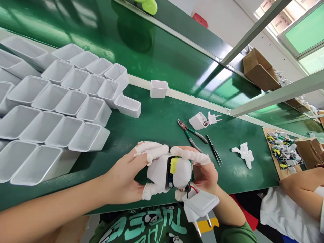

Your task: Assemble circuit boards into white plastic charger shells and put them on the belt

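Note:
My left hand [128,170], its fingertips in white finger covers, grips a white plastic charger housing [156,172]. Close against the housing's open side is a circuit board [168,172] carrying a yellow-wrapped part [173,165]. My right hand [206,172], also with covered fingertips, is closed around this board, and it hides much of it. Whether the board's edge sits inside the housing I cannot tell. A white plug cover with two pins [201,204] hangs below my right hand on red and black wires joined to the board.
White open housings [73,103] stand in rows at left; a single one [159,88] is near the rail. Pliers [191,133], tweezers [214,151], an opened charger [202,120] and a crumpled white piece [245,153] lie ahead. Circuit boards [283,150] are piled right, near another person's arm [301,185].

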A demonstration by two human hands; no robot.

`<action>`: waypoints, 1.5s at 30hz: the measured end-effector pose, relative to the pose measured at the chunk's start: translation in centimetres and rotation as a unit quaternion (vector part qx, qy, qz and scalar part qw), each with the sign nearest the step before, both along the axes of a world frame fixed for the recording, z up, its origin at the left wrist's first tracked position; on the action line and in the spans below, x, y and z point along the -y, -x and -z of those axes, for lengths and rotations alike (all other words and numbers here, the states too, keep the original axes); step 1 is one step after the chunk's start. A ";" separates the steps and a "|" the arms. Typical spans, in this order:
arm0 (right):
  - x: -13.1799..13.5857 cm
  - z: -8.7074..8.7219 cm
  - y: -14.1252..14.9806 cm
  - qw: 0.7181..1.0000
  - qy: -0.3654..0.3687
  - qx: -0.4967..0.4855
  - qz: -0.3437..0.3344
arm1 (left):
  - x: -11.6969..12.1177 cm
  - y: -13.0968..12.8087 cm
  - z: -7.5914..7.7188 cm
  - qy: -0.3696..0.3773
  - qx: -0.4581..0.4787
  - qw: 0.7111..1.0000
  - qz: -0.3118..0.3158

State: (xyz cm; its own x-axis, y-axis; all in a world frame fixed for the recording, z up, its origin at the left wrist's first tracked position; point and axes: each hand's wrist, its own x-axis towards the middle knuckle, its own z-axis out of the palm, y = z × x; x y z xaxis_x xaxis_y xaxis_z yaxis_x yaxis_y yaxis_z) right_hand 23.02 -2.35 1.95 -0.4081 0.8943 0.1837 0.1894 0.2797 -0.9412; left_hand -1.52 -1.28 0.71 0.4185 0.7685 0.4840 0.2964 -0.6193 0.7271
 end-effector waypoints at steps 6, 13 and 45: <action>-0.2 -0.6 0.3 0.999 -0.039 -0.025 -0.020 | 0.2 0.1 -0.4 0.028 -0.015 0.999 0.002; -0.4 -1.3 0.9 0.989 -0.146 -0.030 -0.006 | -0.2 -0.1 -0.1 -0.013 -0.001 1.000 0.016; -1.2 1.2 2.2 0.973 -0.135 0.187 0.000 | -2.0 0.9 -1.1 0.067 -0.042 0.996 -0.044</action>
